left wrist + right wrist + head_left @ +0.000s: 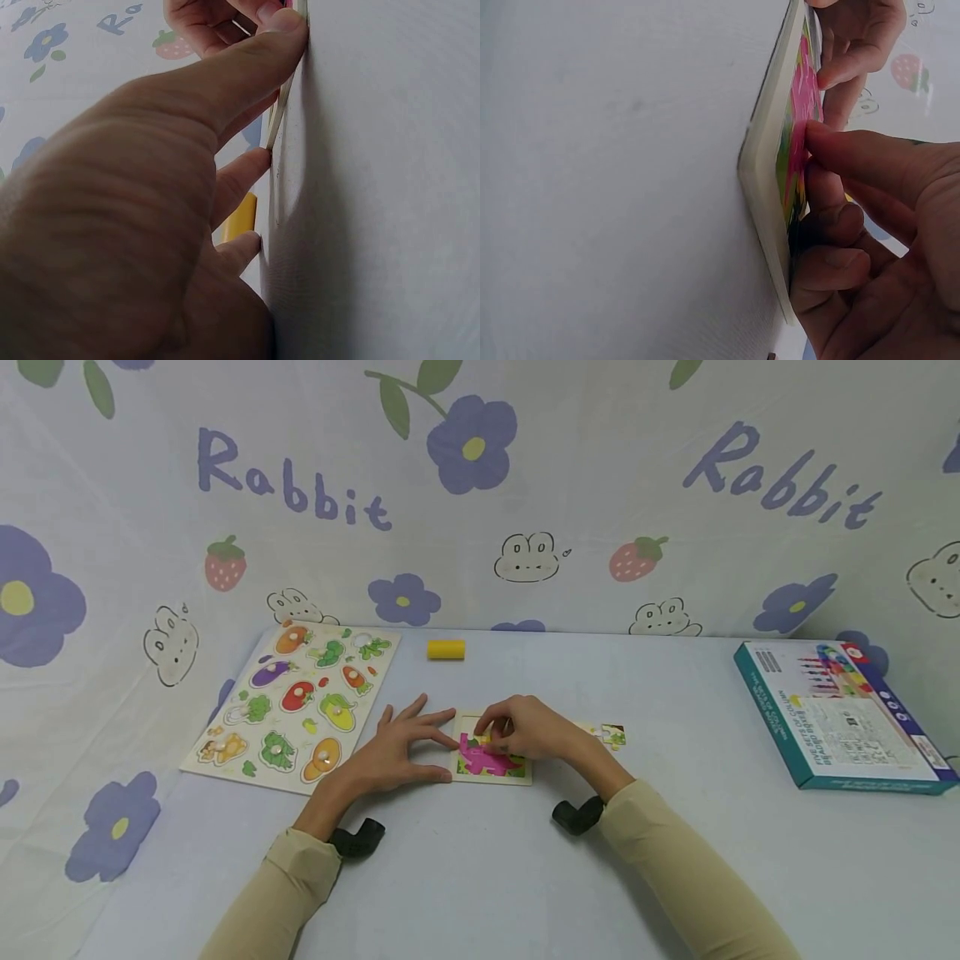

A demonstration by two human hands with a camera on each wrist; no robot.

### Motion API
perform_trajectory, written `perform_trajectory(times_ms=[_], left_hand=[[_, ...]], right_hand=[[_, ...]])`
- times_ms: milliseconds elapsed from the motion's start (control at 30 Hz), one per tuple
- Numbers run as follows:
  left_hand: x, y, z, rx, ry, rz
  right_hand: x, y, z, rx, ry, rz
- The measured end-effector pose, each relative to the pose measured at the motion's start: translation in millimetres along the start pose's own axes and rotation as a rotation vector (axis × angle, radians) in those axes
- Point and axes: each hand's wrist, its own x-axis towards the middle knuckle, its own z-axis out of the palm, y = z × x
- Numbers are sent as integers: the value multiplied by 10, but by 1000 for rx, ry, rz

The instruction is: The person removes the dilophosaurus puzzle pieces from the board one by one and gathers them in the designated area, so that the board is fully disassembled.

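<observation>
Nearside, desk [480,877] extends freely; left hand [393,747] spread at puzzle [491,782] edge, pink figure [487,762] lying left-to-right; right hand [525,727] pinches a piece [486,740].

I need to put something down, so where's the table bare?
The table is bare from the loose piece to the box, from the yellow cylinder to the box, and between the sleeves. It's crowded around the dinosaur puzzle: the right hand above, the left hand and vegetable board on its left.
</observation>
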Motion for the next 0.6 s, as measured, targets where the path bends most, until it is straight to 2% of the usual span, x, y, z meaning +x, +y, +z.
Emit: perform_trajectory(times_ms=[267,600], left_hand=[[-8,18,-1,-31,10,10],[-26,28,-1,-41,-20,33]], right_hand=[[-29,-25,2,13,14,7],[-33,-21,14,25,24,-1]])
